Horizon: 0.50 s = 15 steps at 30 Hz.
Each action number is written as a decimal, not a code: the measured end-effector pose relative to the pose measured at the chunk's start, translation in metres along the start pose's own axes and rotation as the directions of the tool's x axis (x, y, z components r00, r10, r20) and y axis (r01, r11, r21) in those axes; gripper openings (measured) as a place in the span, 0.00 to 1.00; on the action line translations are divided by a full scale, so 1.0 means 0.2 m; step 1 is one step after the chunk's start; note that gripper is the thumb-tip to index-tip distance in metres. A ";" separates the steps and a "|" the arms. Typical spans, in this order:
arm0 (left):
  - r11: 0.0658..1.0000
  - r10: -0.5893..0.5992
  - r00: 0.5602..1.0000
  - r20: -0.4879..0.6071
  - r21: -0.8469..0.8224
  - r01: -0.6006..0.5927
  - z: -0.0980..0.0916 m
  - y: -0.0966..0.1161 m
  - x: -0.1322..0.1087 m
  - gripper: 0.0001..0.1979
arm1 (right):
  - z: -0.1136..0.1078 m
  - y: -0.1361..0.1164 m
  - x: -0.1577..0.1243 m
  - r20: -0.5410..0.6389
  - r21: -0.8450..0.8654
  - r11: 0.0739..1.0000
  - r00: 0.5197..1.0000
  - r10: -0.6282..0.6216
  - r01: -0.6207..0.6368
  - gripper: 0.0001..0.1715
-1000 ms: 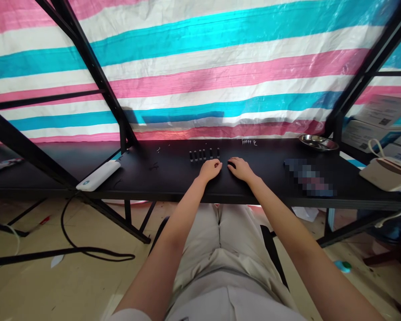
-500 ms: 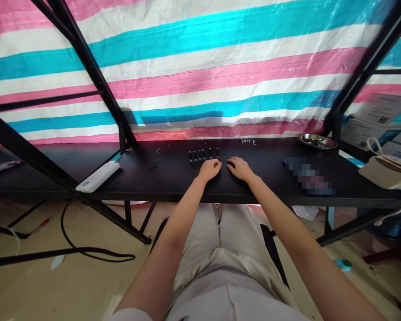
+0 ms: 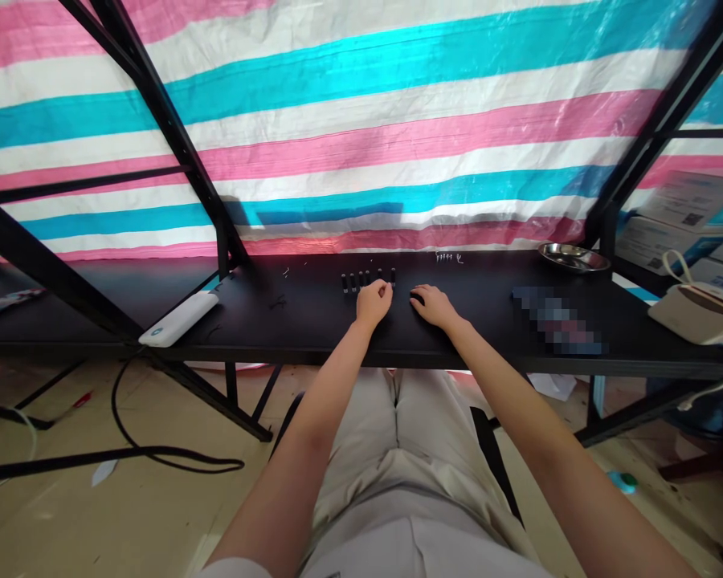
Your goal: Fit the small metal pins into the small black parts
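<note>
A row of several small black cylinders (image 3: 353, 282) with pale ends stands on the black tabletop (image 3: 313, 321). My left hand (image 3: 373, 305) is at the right part of this row, thumb and fingers pinched together. Its fingertips are close to one cylinder whose top shows behind them; whether they touch it or hold something small is hidden. To the right, apart from the row, my right hand (image 3: 434, 305) rests on the tabletop with fingers loosely curved and the thumb apart. A dark gap shows under its fingers, with no object I can make out.
Small silvery pieces (image 3: 449, 258) lie in a line at the back. A round metal dish (image 3: 573, 258) and a beige bag (image 3: 696, 311) are at the right. A white power bank-like device (image 3: 179, 319) lies left, near a black frame post (image 3: 202, 177).
My left hand has moved slightly left and away from me, up to the cylinders at the right of the row. My right hand has stayed nearly still.
</note>
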<state>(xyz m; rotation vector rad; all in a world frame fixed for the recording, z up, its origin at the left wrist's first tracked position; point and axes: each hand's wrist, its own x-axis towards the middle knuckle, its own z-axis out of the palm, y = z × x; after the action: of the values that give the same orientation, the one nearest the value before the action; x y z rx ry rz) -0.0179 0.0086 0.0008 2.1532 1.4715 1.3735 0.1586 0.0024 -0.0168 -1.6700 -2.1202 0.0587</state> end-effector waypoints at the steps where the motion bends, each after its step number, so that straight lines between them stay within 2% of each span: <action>1: 0.999 -0.041 0.996 -0.085 -0.002 0.041 -0.01 0.01 0.00 0.15 | 0.00 -0.01 0.00 -0.005 0.002 1.000 1.000 -0.006 0.006 0.20; 3: 0.994 -0.113 0.970 -0.214 -0.032 0.109 -0.03 0.02 0.01 0.15 | 0.01 -0.01 0.01 -0.016 0.020 0.999 1.000 -0.026 0.026 0.19; 5: 0.988 -0.151 0.949 -0.277 -0.071 0.136 -0.04 0.02 0.01 0.14 | 0.02 -0.02 0.04 -0.022 0.061 0.998 0.999 -0.032 0.033 0.18; 10: 0.985 -0.162 0.940 -0.302 -0.108 0.135 -0.04 0.02 0.02 0.13 | 0.06 -0.04 0.15 -0.013 0.196 0.978 0.997 0.072 -0.068 0.18; 15: 0.984 -0.164 0.946 -0.278 -0.114 0.137 -0.04 0.02 0.01 0.14 | 0.10 -0.08 0.25 -0.009 0.252 0.951 0.982 0.187 -0.178 0.19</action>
<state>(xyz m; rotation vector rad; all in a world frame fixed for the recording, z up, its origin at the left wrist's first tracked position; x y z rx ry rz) -0.0219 0.0060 0.0099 1.8009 1.5956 1.7161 0.1277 0.0501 -0.0151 -1.6951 -1.8412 0.3386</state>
